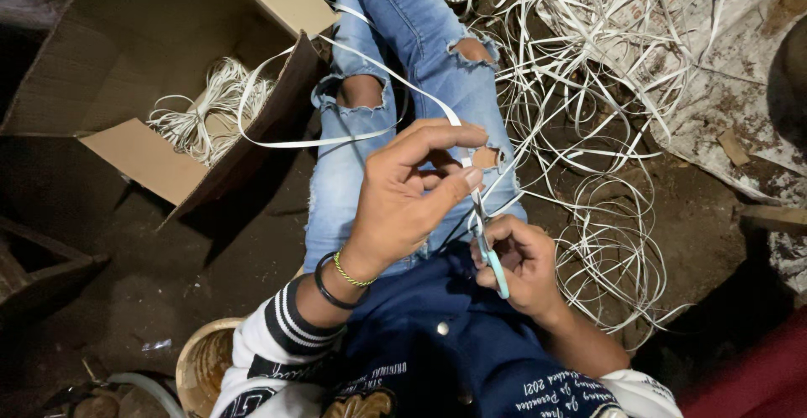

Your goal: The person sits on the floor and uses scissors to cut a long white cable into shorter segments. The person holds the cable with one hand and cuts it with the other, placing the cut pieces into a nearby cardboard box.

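Observation:
My left hand (412,191) pinches a flat white strip (395,77) between thumb and forefinger over my lap. The strip runs up and left across my torn blue jeans (403,14) into an open cardboard box (143,39), where a coiled bundle of white strips (210,107) lies. My right hand (521,262) grips small scissors with light blue handles (492,258), blades pointing up at the strip just below my left fingertips. Bracelets circle my left wrist.
A big tangle of loose white strips (588,73) covers the dirt floor to the right. A round tan container rim (197,363) sits at lower left, a dark wooden object (34,267) at far left, pale debris (740,90) at right.

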